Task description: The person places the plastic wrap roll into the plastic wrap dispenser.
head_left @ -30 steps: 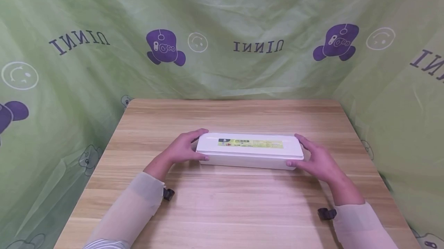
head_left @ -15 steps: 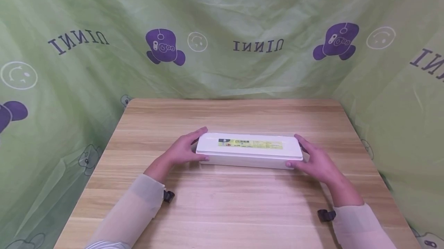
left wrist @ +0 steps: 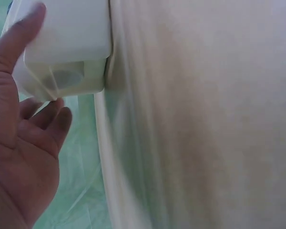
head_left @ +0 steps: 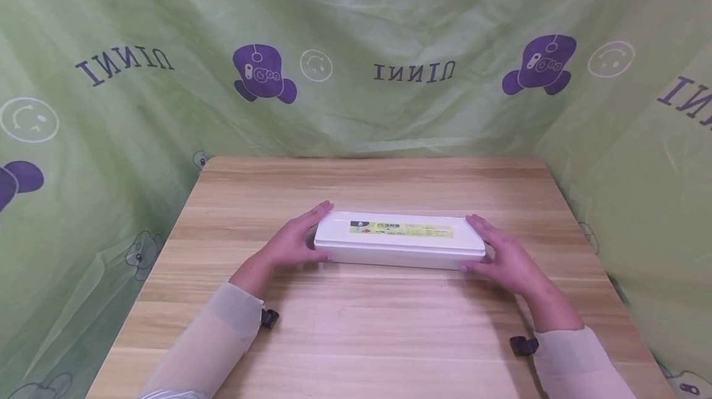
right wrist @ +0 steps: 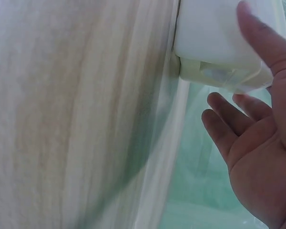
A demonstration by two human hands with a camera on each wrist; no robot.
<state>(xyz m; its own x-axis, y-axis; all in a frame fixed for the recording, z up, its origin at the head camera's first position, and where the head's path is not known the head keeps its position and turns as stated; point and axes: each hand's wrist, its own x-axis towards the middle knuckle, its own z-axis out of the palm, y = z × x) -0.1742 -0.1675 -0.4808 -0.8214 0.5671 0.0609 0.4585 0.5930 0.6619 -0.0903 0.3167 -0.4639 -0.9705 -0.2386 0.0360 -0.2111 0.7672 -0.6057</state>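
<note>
A long white lidded box (head_left: pixel 392 256) rests on the table, with a printed yellow-green label (head_left: pixel 402 230) along its lid (head_left: pixel 334 226). My left hand (head_left: pixel 292 241) is at the box's left end, its thumb by the front side and its index finger at the back corner. At the other end, my right hand (head_left: pixel 508 257) spans the box with spread, fairly straight fingers. In the wrist views, the left thumb blurs in front of the box; the right hand's lower fingers are apart from its end. Whether the thumbs still touch it is hard to tell.
The box stands on a wood-grain table (head_left: pixel 356 331). A green curtain (head_left: pixel 356 121) with purple figures and lettering hangs behind and at both sides. A black clip-like piece (head_left: pixel 269 317) sits by the left cuff, and another black piece (head_left: pixel 524 344) by the right cuff.
Both thumbs have shifted slightly outward and away from the box's front side. The right index finger has slid a little left over the lid's corner. The box stays practically in place.
</note>
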